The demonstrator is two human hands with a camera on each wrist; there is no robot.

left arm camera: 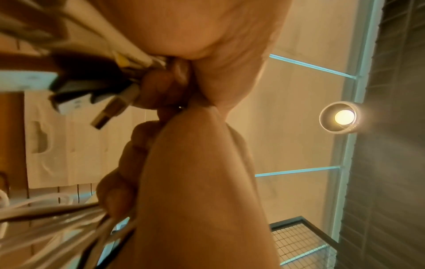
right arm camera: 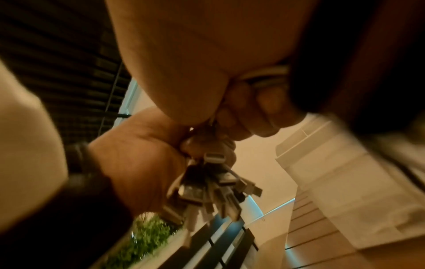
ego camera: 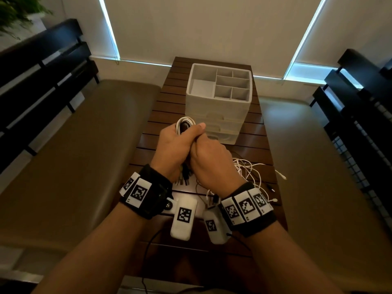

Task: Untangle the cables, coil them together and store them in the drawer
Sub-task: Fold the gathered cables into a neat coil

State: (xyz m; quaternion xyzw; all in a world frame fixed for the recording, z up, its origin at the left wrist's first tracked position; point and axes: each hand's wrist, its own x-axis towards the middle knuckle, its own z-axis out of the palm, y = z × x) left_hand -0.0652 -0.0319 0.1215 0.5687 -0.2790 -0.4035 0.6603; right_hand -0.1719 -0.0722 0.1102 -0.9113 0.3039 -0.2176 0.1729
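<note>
My left hand [ego camera: 176, 147] grips a coil of white and black cables [ego camera: 185, 123] above the table, its loop sticking out past the fingers. Several USB plugs [ego camera: 182, 181] hang from the bottom of that fist, also seen as plugs [right arm camera: 218, 191] in the right wrist view and plugs [left arm camera: 103, 116] in the left wrist view. My right hand [ego camera: 212, 161] presses against the left one, fingers curled round cable strands [right arm camera: 264, 72]. A loose tangle of thin white cables [ego camera: 250, 170] trails from it onto the table. The white drawer unit [ego camera: 220, 124] stands just beyond, drawers closed.
The slatted wooden table [ego camera: 165, 98] is narrow, with beige benches [ego camera: 84, 145] on both sides. The drawer unit's top is an open divided tray [ego camera: 191, 81]. Dark slatted backrests [ego camera: 42, 71] flank the benches. A black cable end [ego camera: 270, 187] lies near the table's right edge.
</note>
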